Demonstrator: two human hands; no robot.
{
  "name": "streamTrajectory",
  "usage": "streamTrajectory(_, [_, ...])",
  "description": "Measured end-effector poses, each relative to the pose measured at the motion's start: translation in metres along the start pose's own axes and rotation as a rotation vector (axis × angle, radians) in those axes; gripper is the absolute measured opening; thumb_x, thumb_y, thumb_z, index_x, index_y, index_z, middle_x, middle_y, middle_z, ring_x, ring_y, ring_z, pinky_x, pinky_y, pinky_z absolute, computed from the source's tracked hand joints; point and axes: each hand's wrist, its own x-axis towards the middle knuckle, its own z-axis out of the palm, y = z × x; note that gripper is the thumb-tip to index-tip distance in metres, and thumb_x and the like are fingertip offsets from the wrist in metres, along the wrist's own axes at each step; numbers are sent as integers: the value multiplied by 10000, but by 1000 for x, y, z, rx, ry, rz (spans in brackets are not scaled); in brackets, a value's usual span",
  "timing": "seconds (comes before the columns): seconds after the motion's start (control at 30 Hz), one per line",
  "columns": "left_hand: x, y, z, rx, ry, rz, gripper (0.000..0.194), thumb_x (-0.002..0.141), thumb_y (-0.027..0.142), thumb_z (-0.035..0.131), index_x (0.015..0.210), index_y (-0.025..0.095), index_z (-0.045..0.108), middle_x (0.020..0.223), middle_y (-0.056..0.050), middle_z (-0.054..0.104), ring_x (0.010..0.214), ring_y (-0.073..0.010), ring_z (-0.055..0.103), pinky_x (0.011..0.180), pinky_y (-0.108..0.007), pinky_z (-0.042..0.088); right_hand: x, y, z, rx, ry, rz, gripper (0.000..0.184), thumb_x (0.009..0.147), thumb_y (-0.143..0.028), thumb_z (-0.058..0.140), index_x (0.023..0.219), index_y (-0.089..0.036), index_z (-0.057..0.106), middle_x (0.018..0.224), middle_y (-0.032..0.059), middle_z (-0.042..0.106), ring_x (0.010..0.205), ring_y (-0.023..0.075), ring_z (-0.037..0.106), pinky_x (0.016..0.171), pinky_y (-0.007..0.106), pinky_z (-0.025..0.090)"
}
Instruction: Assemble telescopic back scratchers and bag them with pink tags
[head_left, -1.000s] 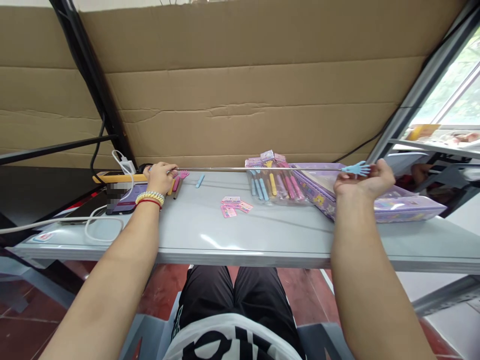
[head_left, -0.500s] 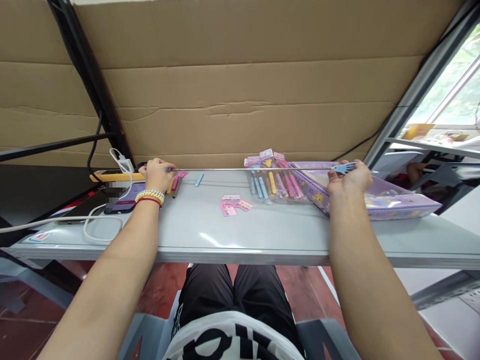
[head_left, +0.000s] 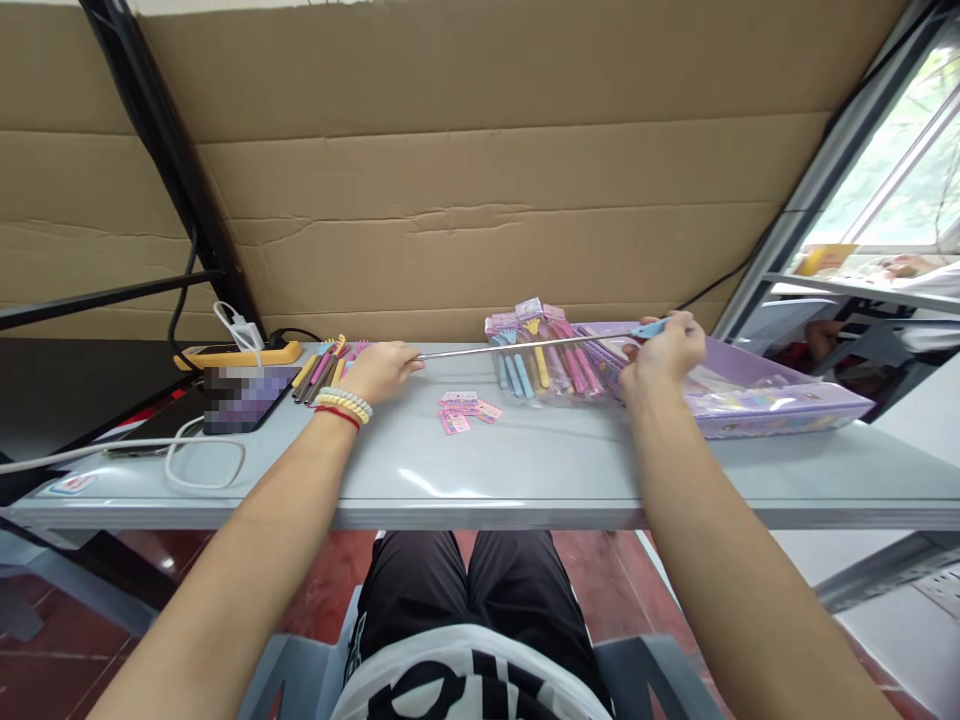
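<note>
Hold the thin silvery metal rod (head_left: 465, 352) straight, your left hand (head_left: 381, 372) gripping it left of the pink rectangular cards (head_left: 459, 400), your right hand (head_left: 666, 350) its blue end (head_left: 648, 329).

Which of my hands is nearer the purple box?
Right. Your right hand overlaps the left part of the purple box in this view; your left hand is well left of it, beyond the bagged sticks.

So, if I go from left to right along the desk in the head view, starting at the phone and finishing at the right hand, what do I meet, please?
Phone → loose back scratchers → left hand → small pink cards → bagged back scratchers → right hand.
</note>
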Motion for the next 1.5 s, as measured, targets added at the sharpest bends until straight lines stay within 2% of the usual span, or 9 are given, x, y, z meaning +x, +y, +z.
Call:
streamTrajectory(0.17, [3, 41, -5, 138, 120, -16, 300, 945, 312, 386, 950, 151, 638, 848, -98, 647, 734, -207, 612, 591, -302, 367, -30, 24, 13, -244, -277, -211, 104, 884, -239, 463, 788, -199, 465, 548, -38, 518, 356, 113, 456, 367, 227, 324])
streamTrajectory(0.3, [2, 51, -6, 180, 129, -14, 308, 952, 328, 382, 924, 145, 629, 820, -99, 630, 707, -206, 605, 545, -301, 332, -56, 38, 13, -467, -599, -269, 179, 873, -313, 476, 735, -200, 484, 532, -4, 571, 361, 137, 459, 423, 265, 350])
streamTrajectory(0.47, [3, 65, -3, 217, 138, 40, 308, 958, 320, 378, 897, 142, 622, 804, -95, 627, 707, -196, 600, 534, -295, 310, -87, 45, 12, -641, -799, -491, 261, 880, -387, 457, 695, -206, 483, 509, 9, 564, 514, 172, 534, 600, 297, 389])
streamTrajectory(0.6, [4, 75, 0, 191, 156, 95, 334, 966, 333, 361, 880, 138, 618, 782, -93, 622, 709, -196, 601, 533, -298, 312, -98, 48, 11, -663, -963, -545, 315, 887, -479, 431, 734, -208, 479, 517, 4, 549, 537, 173, 524, 588, 288, 364])
streamTrajectory(0.97, [4, 66, 1, 148, 123, 51, 308, 953, 365, 394, 938, 183, 642, 894, -73, 632, 738, -189, 606, 579, -303, 348, -92, 44, 7, -594, -1162, -485, 456, 735, -632, 605, 721, -195, 475, 525, -27, 488, 493, 113, 417, 502, 251, 315])
streamTrajectory(1.1, [3, 64, -2, 83, 119, 23, 331, 968, 367, 345, 1038, 204, 626, 998, -69, 620, 737, -173, 605, 577, -296, 356, -90, 39, 6, -507, -1242, -477, 494, 666, -594, 702, 869, -186, 511, 606, -30, 527, 487, 96, 404, 492, 242, 317])
streamTrajectory(1.2, [2, 64, -3, 30, 71, 16, 337, 976, 334, 314, 1072, 203, 609, 987, -59, 629, 794, -179, 612, 594, -289, 378, -89, 41, 6, -442, -1236, -481, 506, 700, -567, 682, 989, -196, 494, 652, -36, 530, 485, 93, 398, 481, 235, 313])
streamTrajectory(1.37, [2, 63, -2, 3, 48, 12, 299, 958, 294, 346, 1016, 190, 620, 959, -60, 655, 853, -190, 616, 643, -297, 406, -89, 41, 6, -495, -1240, -513, 365, 772, -546, 602, 843, -197, 519, 576, -48, 471, 473, 88, 362, 465, 227, 281])
streamTrajectory(1.5, [3, 60, -3, -61, 84, 44, 261, 946, 296, 393, 985, 186, 626, 965, -64, 671, 876, -185, 621, 705, -294, 418, -88, 40, 5, -525, -1252, -469, 409, 768, -581, 602, 708, -190, 497, 502, -47, 453, 462, 83, 367, 461, 222, 280])
